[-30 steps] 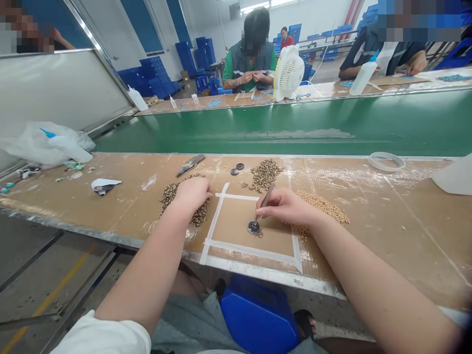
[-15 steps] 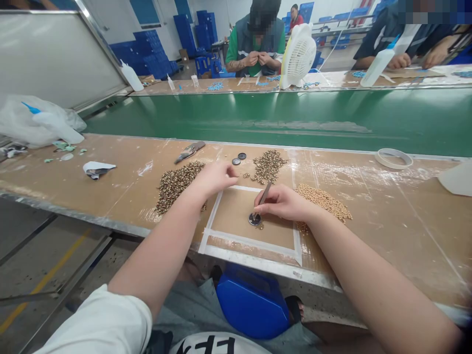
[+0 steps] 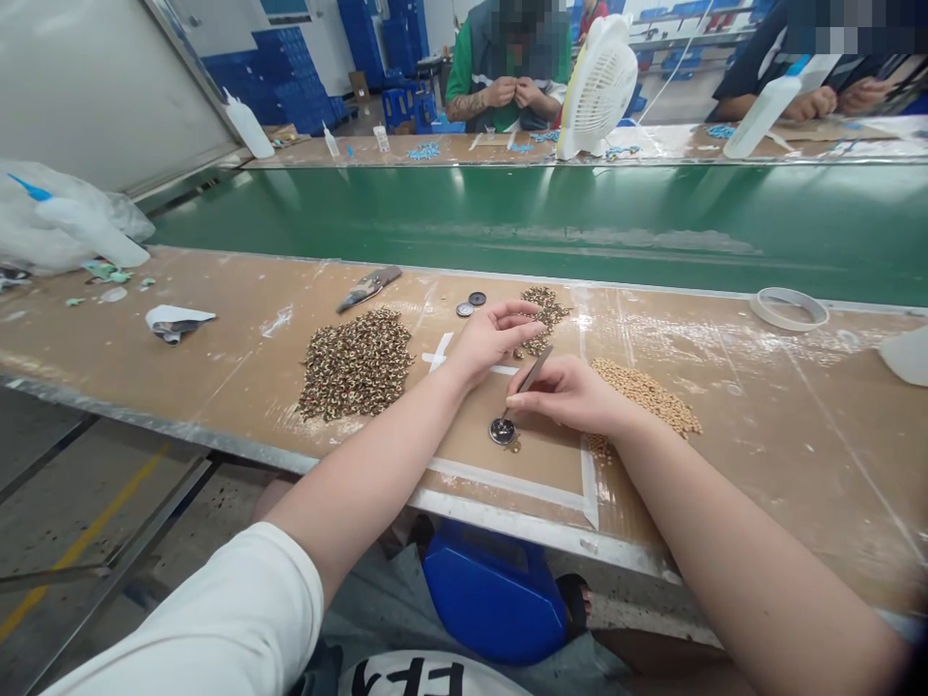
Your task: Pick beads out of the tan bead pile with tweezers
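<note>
My right hand point(image 3: 569, 391) grips slim metal tweezers point(image 3: 537, 367), their tip down at a small round dark disc point(image 3: 502, 431) with a shiny rim. A few tiny gold bits point(image 3: 514, 444) lie beside the disc. My left hand point(image 3: 497, 338) reaches over the upper edge of the taped rectangle point(image 3: 522, 480). Its fingers are stretched and apart, at the near side of a small pile of gold-and-dark metal pieces point(image 3: 545, 307), which they partly cover. A larger pile of similar pieces point(image 3: 355, 367) sits to the left. Tan beads point(image 3: 645, 394) are heaped beyond my right hand.
Two more round discs point(image 3: 465, 309) and a grey-handled cutting tool point(image 3: 369, 288) lie toward the back. A tape roll point(image 3: 790, 309) rests at right, a crumpled wrapper point(image 3: 178, 322) at left. Behind runs a green belt point(image 3: 449, 217); two co-workers sit across it, near a white fan point(image 3: 598, 87).
My left hand has moved right, from beside the larger pile to the small far pile, and its fingers have stretched out. My right hand stays at the disc with the tweezers.
</note>
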Motion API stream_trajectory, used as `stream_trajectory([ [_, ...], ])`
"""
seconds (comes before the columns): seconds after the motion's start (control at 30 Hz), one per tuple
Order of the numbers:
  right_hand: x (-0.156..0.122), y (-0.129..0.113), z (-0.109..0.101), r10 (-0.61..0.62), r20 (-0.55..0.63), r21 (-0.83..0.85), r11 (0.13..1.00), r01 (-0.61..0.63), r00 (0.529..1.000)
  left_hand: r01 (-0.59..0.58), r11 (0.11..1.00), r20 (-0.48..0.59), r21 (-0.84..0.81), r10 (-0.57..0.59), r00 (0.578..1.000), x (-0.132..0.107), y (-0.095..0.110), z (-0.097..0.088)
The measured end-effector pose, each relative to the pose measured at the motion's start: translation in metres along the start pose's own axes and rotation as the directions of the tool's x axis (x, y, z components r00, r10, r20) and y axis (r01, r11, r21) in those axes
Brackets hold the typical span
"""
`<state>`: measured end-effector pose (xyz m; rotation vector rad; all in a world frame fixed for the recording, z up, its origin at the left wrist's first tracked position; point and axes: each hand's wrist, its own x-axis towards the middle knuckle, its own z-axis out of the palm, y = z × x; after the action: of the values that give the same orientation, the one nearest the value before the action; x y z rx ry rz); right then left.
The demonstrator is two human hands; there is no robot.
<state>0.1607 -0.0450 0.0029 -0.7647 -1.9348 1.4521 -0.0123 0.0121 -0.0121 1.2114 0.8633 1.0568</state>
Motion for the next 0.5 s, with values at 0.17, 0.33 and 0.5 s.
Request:
stream_trajectory([
  [0.17,0.001,0.002,-0.013,-0.039,-0.468,0.244,0.954,0.171,0.883,0.058,0.998,0.032,-0.013,-0.057,0.998,0.006,-0.002,-0.003],
  [0.33,0.007,0.007,-0.022,-0.055,-0.867,0.104,0.952,0.288,0.495,0.093,0.995,0.070,-0.025,-0.091,0.993,0.010,-0.004,-0.003],
  [0.5,0.011,0.018,-0.025,-0.033,-0.886,0.070,0.976,0.204,0.462,0.043,0.999,0.106,0.018,-0.045,0.993,0.008,-0.002,0.005],
])
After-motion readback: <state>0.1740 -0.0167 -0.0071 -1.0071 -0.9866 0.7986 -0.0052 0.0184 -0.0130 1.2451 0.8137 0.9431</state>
